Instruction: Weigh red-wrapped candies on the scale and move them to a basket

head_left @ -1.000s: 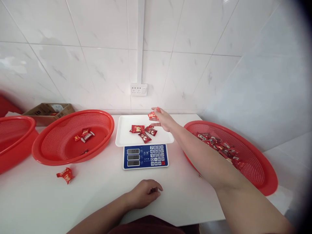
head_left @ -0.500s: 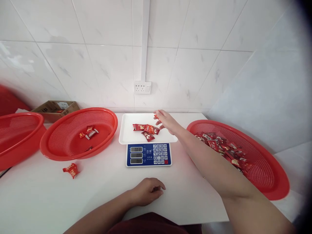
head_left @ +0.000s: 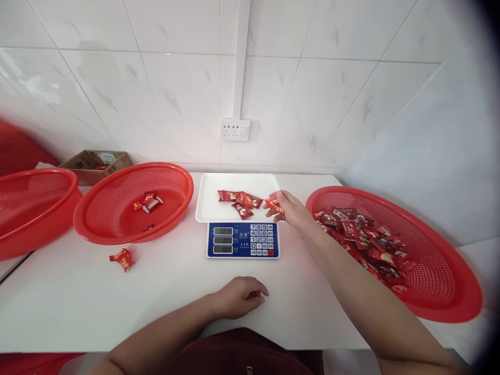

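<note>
My right hand (head_left: 291,211) pinches a red wrapped candy (head_left: 274,204) at the right edge of the scale's white tray (head_left: 207,208). On that tray, to the left of the hand, lies a small cluster of red and dark-red wrapped candies (head_left: 242,211). Below the tray is the scale's blue keypad panel (head_left: 242,240), its three displays lit too faintly to read surely. My left hand (head_left: 241,298) rests on the table in front of the scale, loosely curled and holding nothing, with a gap between thumb and forefinger.
At the right stands a red oval basket (head_left: 461,281) with many wrapped candies. To the left are a red basket (head_left: 179,208) with a few candies, another red basket (head_left: 35,229) and a cardboard box (head_left: 117,164). One red packet (head_left: 123,259) lies on the table (head_left: 164,276).
My right hand has drawn back from above the tray to its right edge, the candy still in its fingers. My left hand stays in place. The view has shifted slightly.
</note>
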`<state>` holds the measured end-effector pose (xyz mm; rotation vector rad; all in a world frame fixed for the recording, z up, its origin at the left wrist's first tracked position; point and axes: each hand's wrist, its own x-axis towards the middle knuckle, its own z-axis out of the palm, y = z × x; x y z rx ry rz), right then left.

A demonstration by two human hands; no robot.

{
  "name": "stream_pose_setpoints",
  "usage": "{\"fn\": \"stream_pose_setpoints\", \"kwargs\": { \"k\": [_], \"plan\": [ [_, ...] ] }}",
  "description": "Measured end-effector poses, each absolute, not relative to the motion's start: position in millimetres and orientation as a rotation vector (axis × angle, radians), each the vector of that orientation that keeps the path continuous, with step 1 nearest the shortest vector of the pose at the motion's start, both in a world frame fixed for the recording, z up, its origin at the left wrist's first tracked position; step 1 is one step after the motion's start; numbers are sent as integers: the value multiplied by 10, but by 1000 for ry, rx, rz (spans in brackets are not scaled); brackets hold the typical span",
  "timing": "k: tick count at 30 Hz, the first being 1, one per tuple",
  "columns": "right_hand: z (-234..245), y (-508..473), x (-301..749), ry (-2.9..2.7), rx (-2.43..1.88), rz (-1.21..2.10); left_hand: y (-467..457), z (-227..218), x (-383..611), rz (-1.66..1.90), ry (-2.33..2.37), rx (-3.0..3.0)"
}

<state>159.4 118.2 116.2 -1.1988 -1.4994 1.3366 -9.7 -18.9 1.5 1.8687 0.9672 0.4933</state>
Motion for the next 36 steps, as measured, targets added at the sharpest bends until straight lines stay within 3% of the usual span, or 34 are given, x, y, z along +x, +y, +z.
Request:
{"fn": "stream_pose_setpoints", "kwargs": {
  "k": [15,25,36],
  "plan": [
    [1379,1253,1205,-1540,-1185,1426,-189,46,-99,486,976,1876],
    [1215,953,1782,-1407,-1157,1293,-187,68,-107,452,996,1852],
    [1383,882,3616,-1638,-1942,739,-121,-2,-85,389,982,1830]
  ]
}}
